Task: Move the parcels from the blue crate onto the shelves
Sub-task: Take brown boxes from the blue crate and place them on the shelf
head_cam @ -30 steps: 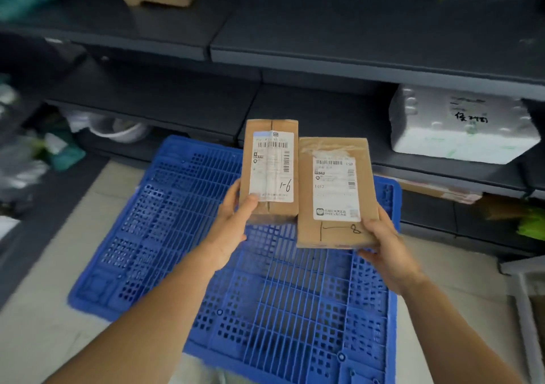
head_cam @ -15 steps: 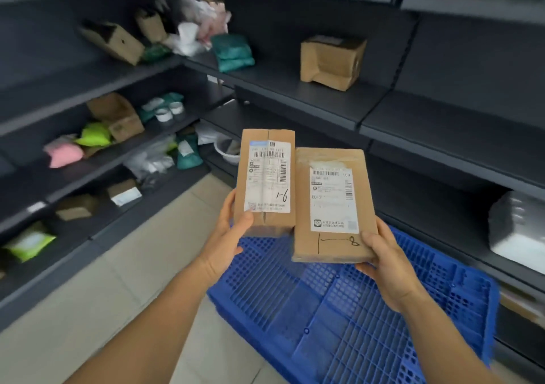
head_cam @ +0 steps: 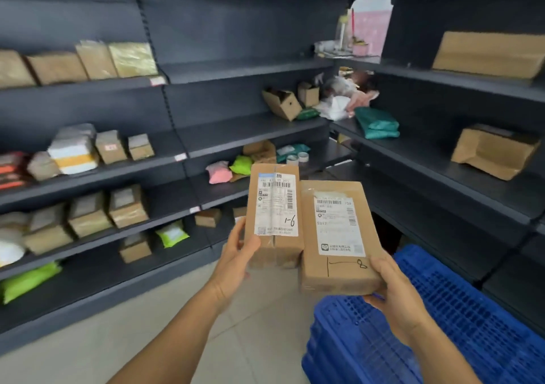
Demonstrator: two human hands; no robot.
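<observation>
My left hand (head_cam: 236,258) grips a narrow brown parcel (head_cam: 274,215) upright, white label facing me, "1-6" handwritten on it. My right hand (head_cam: 395,298) clasps a wider brown box (head_cam: 336,236) by its bottom corner, label up, "1—8" penned below. Their edges touch, above the blue crate (head_cam: 442,324) at lower right. Dark shelves (head_cam: 250,124) ahead hold assorted packages.

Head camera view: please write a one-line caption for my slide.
Left hand holds the parcel marked 1-6, right hand the parcel marked 1-8, above the blue crate, facing dark shelves.
</observation>
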